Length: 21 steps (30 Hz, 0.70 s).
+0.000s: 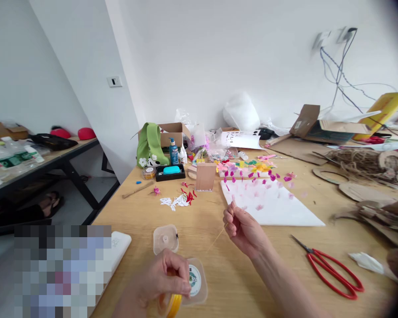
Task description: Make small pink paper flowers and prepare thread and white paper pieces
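My left hand (167, 276), low in the view, is closed on a spool of yellow thread (175, 304). Beside it lies a clear plastic case (200, 287) with a round printed label. My right hand (243, 227) is raised further right, thumb and fingers pinched on a thin yellow strand (219, 237) that slants down toward the left. A square translucent lid (166, 239) rests on the table just beyond my left hand. Behind my right hand, small magenta and pink petals (272, 177) stand over a white sheet (293, 210).
Red-handled scissors (334, 271) lie at right. White and red pieces (181, 199) sit mid-table near a small wooden board (205, 176). A black tray (170, 172), a blue pump bottle (174, 152) and a green bag (149, 145) stand behind. Brown scraps and twine (361, 163) crowd the right.
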Available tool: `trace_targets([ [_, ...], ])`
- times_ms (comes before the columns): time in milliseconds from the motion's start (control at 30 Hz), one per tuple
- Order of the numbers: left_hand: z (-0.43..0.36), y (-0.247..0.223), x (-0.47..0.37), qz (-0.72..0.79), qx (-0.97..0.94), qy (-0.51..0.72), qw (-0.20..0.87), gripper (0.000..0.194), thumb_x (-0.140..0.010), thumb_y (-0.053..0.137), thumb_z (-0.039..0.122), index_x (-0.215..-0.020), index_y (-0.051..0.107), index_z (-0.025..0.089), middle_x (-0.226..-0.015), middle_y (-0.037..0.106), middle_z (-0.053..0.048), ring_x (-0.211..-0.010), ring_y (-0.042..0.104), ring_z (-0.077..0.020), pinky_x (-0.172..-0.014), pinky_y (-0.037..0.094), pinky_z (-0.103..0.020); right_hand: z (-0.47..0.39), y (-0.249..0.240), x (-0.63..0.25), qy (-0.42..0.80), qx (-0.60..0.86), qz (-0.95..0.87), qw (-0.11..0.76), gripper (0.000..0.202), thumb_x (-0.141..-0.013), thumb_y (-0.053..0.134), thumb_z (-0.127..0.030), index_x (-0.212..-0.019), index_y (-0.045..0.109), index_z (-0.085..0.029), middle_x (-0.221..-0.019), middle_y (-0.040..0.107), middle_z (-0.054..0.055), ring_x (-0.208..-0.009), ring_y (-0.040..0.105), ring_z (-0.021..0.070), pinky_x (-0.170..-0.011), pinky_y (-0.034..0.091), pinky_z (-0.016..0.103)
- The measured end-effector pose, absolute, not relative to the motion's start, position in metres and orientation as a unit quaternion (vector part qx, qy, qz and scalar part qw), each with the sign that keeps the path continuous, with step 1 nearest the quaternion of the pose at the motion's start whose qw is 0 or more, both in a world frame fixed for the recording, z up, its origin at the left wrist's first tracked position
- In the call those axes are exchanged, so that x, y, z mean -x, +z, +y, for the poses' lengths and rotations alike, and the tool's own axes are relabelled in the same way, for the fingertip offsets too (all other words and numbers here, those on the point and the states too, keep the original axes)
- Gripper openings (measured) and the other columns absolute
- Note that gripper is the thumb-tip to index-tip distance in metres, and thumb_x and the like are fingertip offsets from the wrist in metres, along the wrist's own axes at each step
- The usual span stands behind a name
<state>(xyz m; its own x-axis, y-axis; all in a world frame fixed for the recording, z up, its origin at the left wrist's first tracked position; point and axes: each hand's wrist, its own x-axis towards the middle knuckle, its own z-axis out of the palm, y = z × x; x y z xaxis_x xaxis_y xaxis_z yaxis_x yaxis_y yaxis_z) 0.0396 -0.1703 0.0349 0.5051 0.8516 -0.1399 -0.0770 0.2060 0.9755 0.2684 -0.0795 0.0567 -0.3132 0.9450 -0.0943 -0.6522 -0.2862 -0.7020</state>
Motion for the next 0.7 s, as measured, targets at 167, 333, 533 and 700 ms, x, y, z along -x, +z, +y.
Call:
trace_targets([
  [167,-0.169,0.037,-0.041,0.395,-0.511,0.336,0.685,0.026,-0.064,0.08,0.041,-0.06,0.073,0.015,-0.059,0.063,-0.002,-0.059,0.054,-0.0111,-0.058,0.036,-0.023,-0.091,0.048,-0.256,0.769,0.273,-0.393,0.423,0.04,-0.069,0.079,-0.047,-0.064,0.055,-0.015,-0.06,0.067,0.001,-0.041,0.059,0.0089,-0.037,0.044,0.016],
  [333,-0.168,0.032,-0.044,0.436,-0.48,0.323,0.689,0.044,-0.067,0.073,0.057,-0.073,0.074,0.013,-0.049,0.057,0.001,-0.042,0.045,-0.0066,-0.044,0.026,-0.02,-0.103,0.037,-0.239,0.768,0.281,-0.446,0.363,0.041,-0.067,0.079,-0.05,-0.065,0.061,-0.013,-0.06,0.065,0.002,-0.045,0.061,0.0104,-0.042,0.045,0.019],
  [533,-0.167,0.026,-0.05,0.433,-0.455,0.359,0.691,0.042,-0.072,0.069,0.056,-0.077,0.066,0.015,-0.04,0.053,0.005,-0.031,0.041,-0.006,-0.037,0.024,-0.019,-0.108,0.028,-0.231,0.732,0.284,-0.5,0.365,0.042,-0.067,0.078,-0.051,-0.06,0.064,-0.012,-0.055,0.059,-0.001,-0.046,0.049,0.0057,-0.047,0.038,0.02],
  [700,-0.165,0.023,-0.051,0.425,-0.441,0.395,0.684,0.037,-0.072,0.072,0.05,-0.074,0.052,0.02,-0.042,0.055,0.007,-0.032,0.041,-0.0054,-0.037,0.023,-0.018,-0.111,0.03,-0.229,0.724,0.294,-0.51,0.36,0.045,-0.066,0.077,-0.054,-0.056,0.06,-0.014,-0.05,0.054,-0.003,-0.044,0.043,0.0054,-0.046,0.031,0.021],
])
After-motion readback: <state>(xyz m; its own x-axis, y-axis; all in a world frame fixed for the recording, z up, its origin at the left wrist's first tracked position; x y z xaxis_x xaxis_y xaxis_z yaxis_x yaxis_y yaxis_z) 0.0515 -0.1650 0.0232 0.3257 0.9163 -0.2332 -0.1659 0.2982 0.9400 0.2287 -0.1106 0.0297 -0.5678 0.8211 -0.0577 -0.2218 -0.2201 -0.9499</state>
